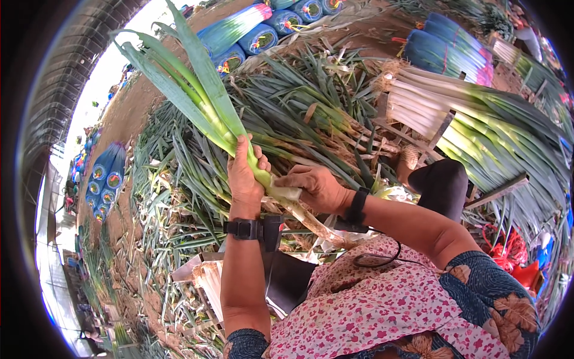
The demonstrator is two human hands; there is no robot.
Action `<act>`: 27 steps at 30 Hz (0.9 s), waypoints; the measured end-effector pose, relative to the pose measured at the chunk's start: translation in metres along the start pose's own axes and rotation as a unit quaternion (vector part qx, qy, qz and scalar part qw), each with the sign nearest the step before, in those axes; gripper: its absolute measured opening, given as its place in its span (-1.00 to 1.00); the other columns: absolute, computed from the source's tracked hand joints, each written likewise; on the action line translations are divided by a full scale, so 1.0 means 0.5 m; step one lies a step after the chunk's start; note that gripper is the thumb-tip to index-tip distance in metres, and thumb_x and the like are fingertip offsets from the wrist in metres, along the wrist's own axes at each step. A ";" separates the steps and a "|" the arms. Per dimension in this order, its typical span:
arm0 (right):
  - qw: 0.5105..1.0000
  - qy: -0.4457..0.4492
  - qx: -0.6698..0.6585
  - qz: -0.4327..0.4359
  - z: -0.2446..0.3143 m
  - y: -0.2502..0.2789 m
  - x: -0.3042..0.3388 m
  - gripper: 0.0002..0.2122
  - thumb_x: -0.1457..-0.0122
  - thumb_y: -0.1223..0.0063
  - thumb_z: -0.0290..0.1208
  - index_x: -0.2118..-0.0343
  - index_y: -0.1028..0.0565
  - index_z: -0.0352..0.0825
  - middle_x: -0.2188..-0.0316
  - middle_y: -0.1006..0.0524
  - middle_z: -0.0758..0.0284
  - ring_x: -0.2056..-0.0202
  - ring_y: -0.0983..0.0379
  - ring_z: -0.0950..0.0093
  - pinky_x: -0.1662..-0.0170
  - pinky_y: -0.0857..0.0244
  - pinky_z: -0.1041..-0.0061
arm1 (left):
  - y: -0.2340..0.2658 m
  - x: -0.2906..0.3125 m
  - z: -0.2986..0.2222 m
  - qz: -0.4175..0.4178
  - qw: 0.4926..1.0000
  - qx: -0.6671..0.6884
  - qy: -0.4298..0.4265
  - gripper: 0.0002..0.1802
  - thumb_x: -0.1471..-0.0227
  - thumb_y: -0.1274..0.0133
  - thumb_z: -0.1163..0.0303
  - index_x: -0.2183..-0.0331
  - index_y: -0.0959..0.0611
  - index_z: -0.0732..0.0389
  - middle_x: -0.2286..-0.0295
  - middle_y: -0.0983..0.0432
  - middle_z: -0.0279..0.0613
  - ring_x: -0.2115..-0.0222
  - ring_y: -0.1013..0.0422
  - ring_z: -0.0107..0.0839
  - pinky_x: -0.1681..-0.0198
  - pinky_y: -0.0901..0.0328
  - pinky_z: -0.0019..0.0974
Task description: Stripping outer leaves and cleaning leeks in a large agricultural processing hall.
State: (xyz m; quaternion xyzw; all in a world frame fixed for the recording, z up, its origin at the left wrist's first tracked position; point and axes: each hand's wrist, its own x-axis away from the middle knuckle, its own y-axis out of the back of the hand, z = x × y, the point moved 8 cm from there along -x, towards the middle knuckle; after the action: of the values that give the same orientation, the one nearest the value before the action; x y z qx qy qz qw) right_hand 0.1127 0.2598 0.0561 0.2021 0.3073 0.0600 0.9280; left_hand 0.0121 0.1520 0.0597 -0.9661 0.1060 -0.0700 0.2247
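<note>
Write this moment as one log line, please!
left grip: holding leek | right grip: pinching its pale outer layer | ahead: leek pile | to the right: neatly stacked leeks

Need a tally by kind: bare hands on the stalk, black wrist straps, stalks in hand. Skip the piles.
Bare hands: 2, left hand and right hand
Black wrist straps: 2, left strap and right strap
Leek-like stalk in hand: 1
Total: 5
</note>
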 end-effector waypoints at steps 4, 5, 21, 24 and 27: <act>0.993 0.119 -0.022 0.010 0.079 0.025 0.070 -0.75 0.18 -0.08 -0.61 0.34 -0.48 -0.31 0.35 -0.51 0.26 0.32 -0.47 0.30 0.27 -0.40 0.42 | 0.106 -0.028 -0.023 -0.068 0.997 -0.040 -0.019 -0.59 0.01 -0.07 0.04 0.27 -0.41 0.14 0.63 -0.25 -0.36 0.72 -0.16 -0.55 0.67 -0.11 -0.44; 0.992 0.101 -0.027 0.071 0.085 0.037 0.097 -0.77 0.11 -0.10 -0.59 0.30 -0.49 -0.36 0.34 -0.51 0.26 0.29 -0.47 0.34 0.23 -0.38 0.46 | 0.150 -0.039 -0.047 -0.103 0.992 -0.066 -0.036 -0.60 0.03 -0.10 0.04 0.33 -0.43 0.15 0.64 -0.26 -0.34 0.74 -0.19 -0.54 0.69 -0.12 -0.42; 0.977 -0.153 0.092 0.116 -0.052 0.061 0.169 -0.57 -0.02 -0.06 -0.31 0.03 -0.36 -0.33 0.19 -0.44 0.17 0.20 -0.42 0.28 0.12 -0.30 0.36 | 0.160 -0.007 -0.175 -0.144 0.982 0.054 -0.113 -0.37 -0.09 0.46 -0.24 0.38 -0.37 0.17 0.52 -0.30 -0.24 0.56 -0.20 -0.38 0.49 -0.17 -0.29; 0.984 -0.168 -0.017 0.058 0.009 0.007 0.031 -0.58 0.06 -0.16 -0.28 0.16 -0.40 -0.41 0.29 -0.46 0.18 0.26 -0.43 0.33 0.17 -0.31 0.42 | 0.094 0.001 -0.137 -0.111 0.983 0.106 -0.097 -0.44 -0.08 0.23 -0.16 0.35 -0.39 0.22 0.51 -0.31 -0.24 0.52 -0.25 -0.37 0.38 -0.24 -0.32; 0.984 -0.178 -0.030 0.001 0.019 -0.013 -0.015 -0.71 0.08 -0.17 -0.29 0.35 -0.43 -0.38 0.41 -0.45 0.22 0.37 -0.42 0.35 0.28 -0.29 0.43 | 0.059 0.010 -0.106 -0.086 0.980 0.162 -0.075 -0.48 -0.02 0.05 -0.10 0.35 -0.39 0.23 0.52 -0.31 -0.24 0.51 -0.28 -0.38 0.33 -0.28 -0.31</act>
State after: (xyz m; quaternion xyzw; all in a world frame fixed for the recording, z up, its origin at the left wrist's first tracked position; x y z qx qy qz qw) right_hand 0.1125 0.2489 0.0645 0.1823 0.1349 0.0328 0.9734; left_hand 0.0024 0.1027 0.0941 -0.9250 -0.0075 -0.0330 0.3784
